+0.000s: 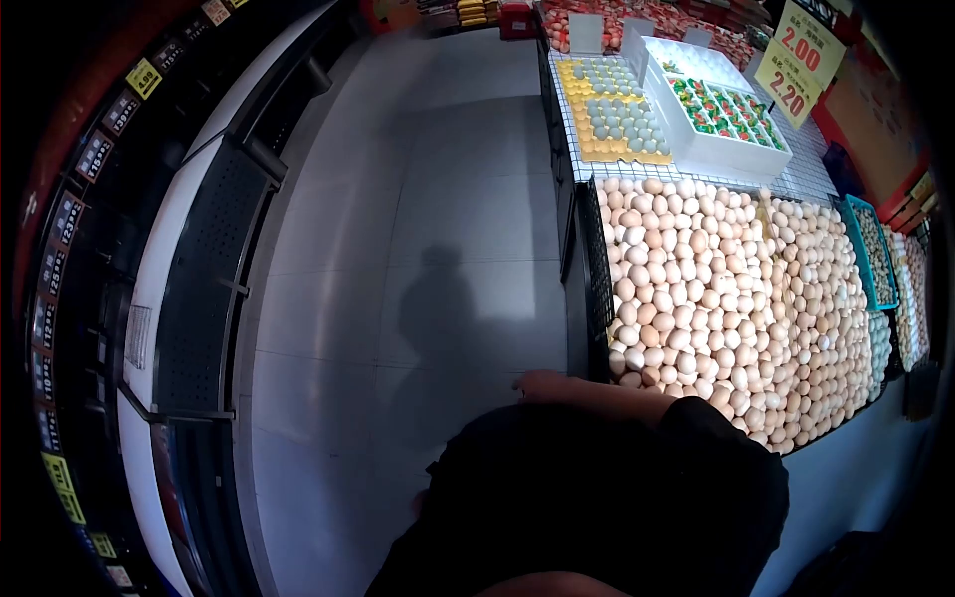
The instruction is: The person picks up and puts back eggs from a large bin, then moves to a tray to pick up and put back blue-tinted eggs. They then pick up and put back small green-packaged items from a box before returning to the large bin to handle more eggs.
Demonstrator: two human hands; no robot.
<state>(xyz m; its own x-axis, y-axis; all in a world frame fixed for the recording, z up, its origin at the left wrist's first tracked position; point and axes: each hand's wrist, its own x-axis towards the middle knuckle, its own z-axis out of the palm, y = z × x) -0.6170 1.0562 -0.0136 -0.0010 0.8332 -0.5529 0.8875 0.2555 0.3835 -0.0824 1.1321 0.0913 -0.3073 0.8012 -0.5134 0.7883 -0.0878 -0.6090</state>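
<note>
My right hand (543, 386) reaches across in front of my black shirt, over the grey floor, close to the near left corner of the egg display. It is small and dim, so its fingers do not show clearly, and I make out nothing held in it. Of my left hand (419, 502) only a sliver of skin shows beside the shirt, the rest hidden. To the right, many light brown eggs (696, 289) lie packed in rows in a black-sided display bin (599, 269).
Yellow egg trays (622, 156) with pale greenish eggs and a white foam box (726, 157) of wrapped items stand behind. A price sign (796, 60) hangs above them. A teal basket (854, 234) sits at right. Shelves with price tags (95, 149) line the left of the tiled aisle (328, 318).
</note>
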